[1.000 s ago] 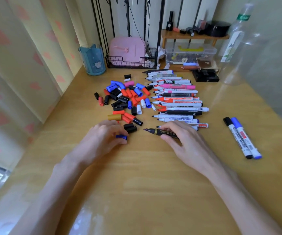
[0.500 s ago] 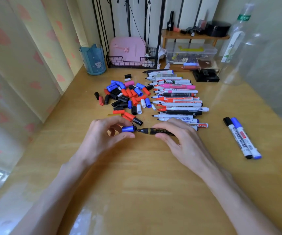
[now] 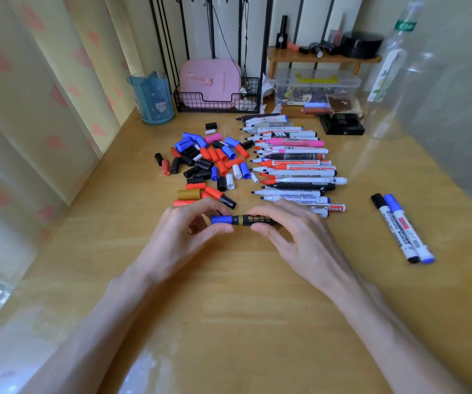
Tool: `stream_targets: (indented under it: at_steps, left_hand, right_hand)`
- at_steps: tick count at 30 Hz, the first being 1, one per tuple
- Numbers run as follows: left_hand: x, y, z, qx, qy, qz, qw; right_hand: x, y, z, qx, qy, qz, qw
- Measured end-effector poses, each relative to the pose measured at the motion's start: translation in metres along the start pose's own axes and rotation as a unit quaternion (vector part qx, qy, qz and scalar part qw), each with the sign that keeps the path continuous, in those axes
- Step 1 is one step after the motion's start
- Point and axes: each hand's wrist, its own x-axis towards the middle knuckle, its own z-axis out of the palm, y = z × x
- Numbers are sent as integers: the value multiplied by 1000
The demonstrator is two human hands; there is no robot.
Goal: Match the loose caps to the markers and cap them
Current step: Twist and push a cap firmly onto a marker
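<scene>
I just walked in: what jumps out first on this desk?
Front and centre, the left hand pinches a blue cap at the end of a black marker that the right hand grips. Just behind lies a jumble of loose caps in red, blue, black and white, with a row of uncapped markers to its right. Two capped markers lie apart at the far right.

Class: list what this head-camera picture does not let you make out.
Head view:
- Rear end of the black marker: covered by the right hand.
- Whether the blue cap is fully seated: the left hand grips round it.
- Small print on the uncapped markers: too small, blurred.
</scene>
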Motion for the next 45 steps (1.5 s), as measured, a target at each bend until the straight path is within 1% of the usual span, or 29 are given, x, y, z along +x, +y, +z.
stream_targets:
  at_steps: [3, 6, 10, 13, 17, 21, 25, 29, 31, 34, 38, 40, 45]
  left_hand:
    - [1, -3, 2, 15, -26, -3, 1000]
    - [0, -6, 4, 29, -47, 16, 998]
    - [-1, -2, 4, 22, -15, 2, 1000]
    - [-2, -1, 4, 74, 0, 25, 997]
    - [1, -6, 0, 139, -11, 68, 988]
    - [-2, -14, -13, 183, 0, 51, 982]
    - [-5, -23, -19, 229, -17, 35, 973]
    - [-5, -26, -20, 219, -8, 15, 975]
    - [-3, -24, -21, 196, 8, 2, 981]
    - [7, -23, -18, 155, 54, -5, 986]
    - [40, -31, -9, 199, 114, -31, 973]
    - [61, -34, -5, 230, 109, -45, 966]
    - [102, -40, 0, 322, 35, -104, 940]
  right_hand:
    - [-1, 2, -2, 7, -3, 5, 1000]
    - [-1, 5, -1, 6, 2, 15, 1000]
    - [-1, 6, 0, 9, 13, 25, 1000]
    - [0, 5, 2, 10, 28, 20, 999]
    - [0, 8, 6, 0, 12, 16, 1000]
    - [0, 16, 1, -24, 28, 45, 998]
    - [-2, 19, -3, -28, 29, 61, 997]
    - [-1, 18, -3, -29, 25, 64, 997]
    - [-1, 18, -4, -29, 26, 65, 997]
    - [-1, 17, -5, -34, 37, 71, 996]
    - [0, 18, -8, -45, 67, 81, 993]
    - [1, 20, -9, -46, 77, 85, 992]
    - [0, 29, -8, -40, 82, 99, 991]
